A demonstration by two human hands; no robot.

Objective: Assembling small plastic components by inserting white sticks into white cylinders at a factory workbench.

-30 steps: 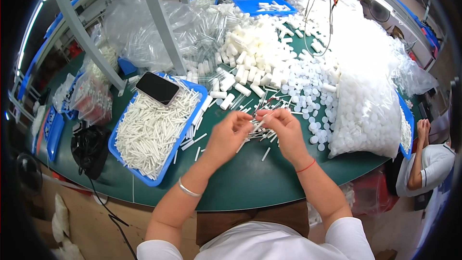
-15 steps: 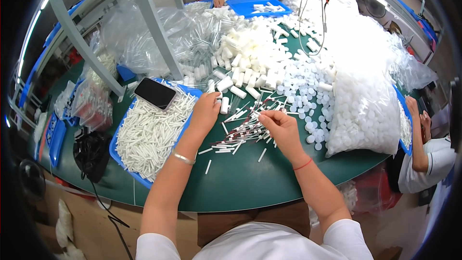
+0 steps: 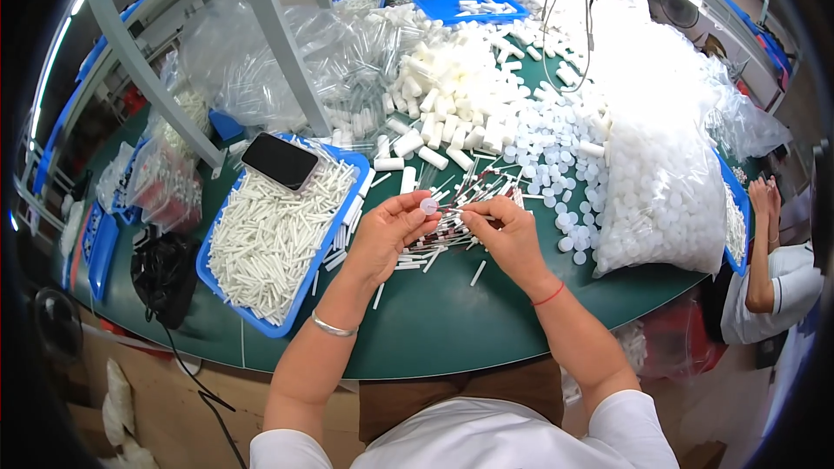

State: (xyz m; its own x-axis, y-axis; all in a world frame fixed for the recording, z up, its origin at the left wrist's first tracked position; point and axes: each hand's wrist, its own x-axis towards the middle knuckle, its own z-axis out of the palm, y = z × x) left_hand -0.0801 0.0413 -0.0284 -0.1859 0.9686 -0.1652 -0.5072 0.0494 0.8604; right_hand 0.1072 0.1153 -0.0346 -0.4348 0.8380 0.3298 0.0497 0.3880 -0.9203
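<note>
While the left hand (image 3: 387, 230) pinches a small white cap (image 3: 428, 206) and the right hand (image 3: 504, 230) grips what looks like a thin stick, heaps of loose caps (image 3: 556, 135) remain unassembled on the green table (image 3: 452, 321).

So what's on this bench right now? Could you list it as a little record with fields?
left hand: holds a small round white cap in its fingers
right hand: pinches a thin stick beside the cap
under hands: pile of thin sticks on green table
left side: blue tray of white tubes, black phone on top
right side: clear bag of white caps
behind: heap of white tubes
</note>
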